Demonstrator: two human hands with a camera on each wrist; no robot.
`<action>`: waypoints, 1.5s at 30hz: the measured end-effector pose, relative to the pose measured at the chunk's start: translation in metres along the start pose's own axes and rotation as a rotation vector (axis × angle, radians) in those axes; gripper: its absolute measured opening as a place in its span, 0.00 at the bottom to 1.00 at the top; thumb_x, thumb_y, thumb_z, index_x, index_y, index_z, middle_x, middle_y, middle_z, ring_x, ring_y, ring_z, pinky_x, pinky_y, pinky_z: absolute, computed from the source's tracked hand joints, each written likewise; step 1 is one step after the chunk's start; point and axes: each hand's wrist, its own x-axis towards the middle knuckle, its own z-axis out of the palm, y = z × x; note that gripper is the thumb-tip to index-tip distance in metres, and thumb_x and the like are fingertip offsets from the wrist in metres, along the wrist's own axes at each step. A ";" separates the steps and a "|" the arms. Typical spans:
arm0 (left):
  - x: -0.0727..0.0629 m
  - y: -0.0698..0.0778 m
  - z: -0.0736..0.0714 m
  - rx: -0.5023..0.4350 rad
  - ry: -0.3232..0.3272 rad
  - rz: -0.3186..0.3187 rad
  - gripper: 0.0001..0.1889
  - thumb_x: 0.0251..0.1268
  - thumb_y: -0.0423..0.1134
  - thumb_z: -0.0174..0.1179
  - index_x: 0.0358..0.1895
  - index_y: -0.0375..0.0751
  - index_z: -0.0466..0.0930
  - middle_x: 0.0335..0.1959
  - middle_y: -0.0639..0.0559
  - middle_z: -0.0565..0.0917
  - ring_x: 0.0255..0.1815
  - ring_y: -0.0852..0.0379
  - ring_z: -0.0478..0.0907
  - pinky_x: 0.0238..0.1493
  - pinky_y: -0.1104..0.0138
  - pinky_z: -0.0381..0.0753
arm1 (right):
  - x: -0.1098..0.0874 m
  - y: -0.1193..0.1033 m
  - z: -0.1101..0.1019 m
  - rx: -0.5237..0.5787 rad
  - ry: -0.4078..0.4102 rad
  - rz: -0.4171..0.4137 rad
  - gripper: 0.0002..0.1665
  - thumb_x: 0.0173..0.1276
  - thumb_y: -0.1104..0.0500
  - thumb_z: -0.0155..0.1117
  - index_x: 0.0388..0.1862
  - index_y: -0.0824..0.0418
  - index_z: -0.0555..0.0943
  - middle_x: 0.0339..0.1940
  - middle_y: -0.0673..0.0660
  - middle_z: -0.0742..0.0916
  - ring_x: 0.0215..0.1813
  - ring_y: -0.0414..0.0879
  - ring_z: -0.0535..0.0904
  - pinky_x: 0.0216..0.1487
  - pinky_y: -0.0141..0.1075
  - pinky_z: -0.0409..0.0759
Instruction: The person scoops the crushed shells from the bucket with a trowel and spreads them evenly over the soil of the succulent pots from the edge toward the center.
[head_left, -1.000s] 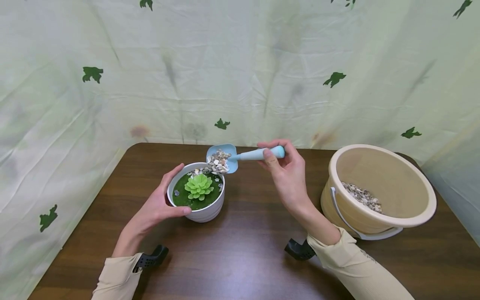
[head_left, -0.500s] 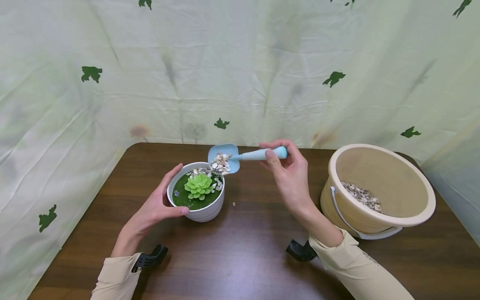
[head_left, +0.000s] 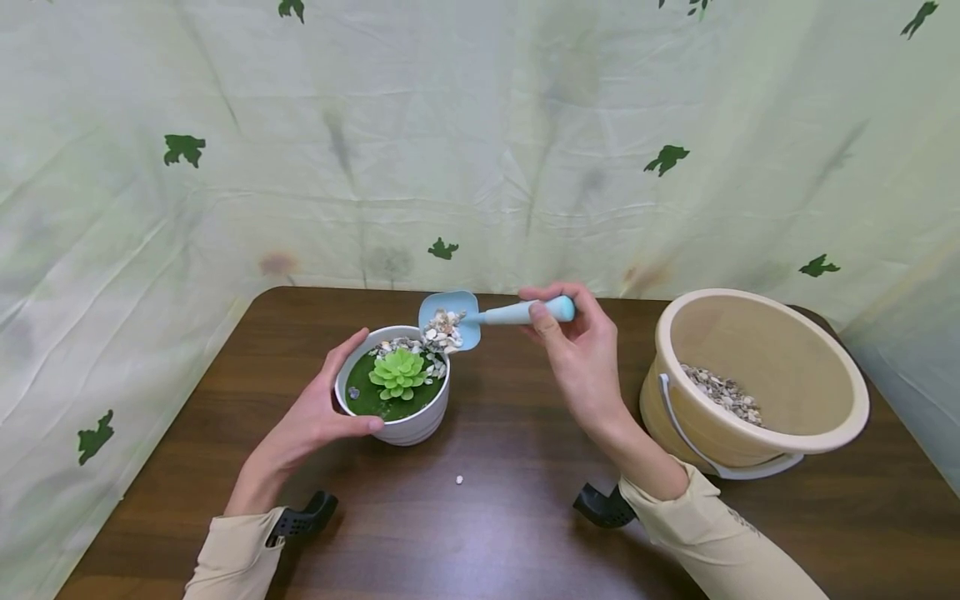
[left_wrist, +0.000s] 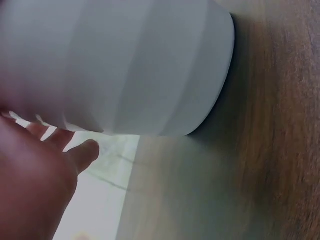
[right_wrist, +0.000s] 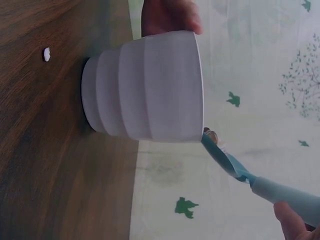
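Note:
My left hand point(head_left: 318, 417) grips a white ribbed flower pot point(head_left: 411, 430) from the left, its thumb at the front of the rim. In the pot, a light green succulent point(head_left: 397, 372) stands on a green mossy surface point(head_left: 367, 398). Pebbles lie along the pot's back and right. My right hand point(head_left: 583, 358) holds a light blue hand trowel point(head_left: 510, 314) by the handle. Its blade point(right_wrist: 217, 152) slopes down to the pot's rim in the right wrist view. Small mixed pebbles point(head_left: 442, 331) sit on the blade. The left wrist view shows the pot's side point(left_wrist: 130, 65) close up.
At the right stands a cream bucket point(head_left: 787, 358) with more pebbles point(head_left: 723, 396) inside and a grey handle point(head_left: 678, 425) hanging down its side. A single white pebble point(head_left: 459, 480) lies on the brown wooden table point(head_left: 480, 533). A pale leaf-patterned curtain point(head_left: 487, 125) hangs behind.
Pebbles have slid off the trowel into the pot at the back and right of the succulent. One white pebble has fallen onto the table and moved toward the front. The trowel has shifted slightly right.

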 end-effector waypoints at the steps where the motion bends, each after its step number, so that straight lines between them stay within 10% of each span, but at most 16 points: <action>1: 0.000 0.000 0.000 -0.017 -0.007 -0.002 0.55 0.48 0.30 0.73 0.79 0.56 0.49 0.73 0.47 0.57 0.66 0.47 0.60 0.56 0.71 0.67 | -0.001 -0.001 0.001 -0.003 -0.001 -0.003 0.12 0.70 0.65 0.63 0.48 0.72 0.75 0.48 0.64 0.85 0.46 0.54 0.82 0.51 0.48 0.79; 31: -0.001 0.004 0.001 -0.126 -0.050 -0.005 0.52 0.53 0.27 0.68 0.79 0.49 0.46 0.72 0.42 0.55 0.64 0.50 0.63 0.55 0.71 0.71 | -0.008 -0.006 0.004 -0.055 -0.011 -0.084 0.10 0.68 0.69 0.63 0.46 0.72 0.76 0.49 0.65 0.85 0.54 0.57 0.79 0.50 0.45 0.80; 45: 0.001 0.000 0.003 0.000 0.004 0.017 0.55 0.46 0.30 0.74 0.78 0.55 0.50 0.72 0.46 0.59 0.66 0.49 0.60 0.57 0.73 0.66 | -0.010 -0.008 0.000 -0.058 0.006 -0.080 0.10 0.68 0.69 0.64 0.46 0.73 0.76 0.47 0.63 0.85 0.52 0.59 0.80 0.50 0.47 0.80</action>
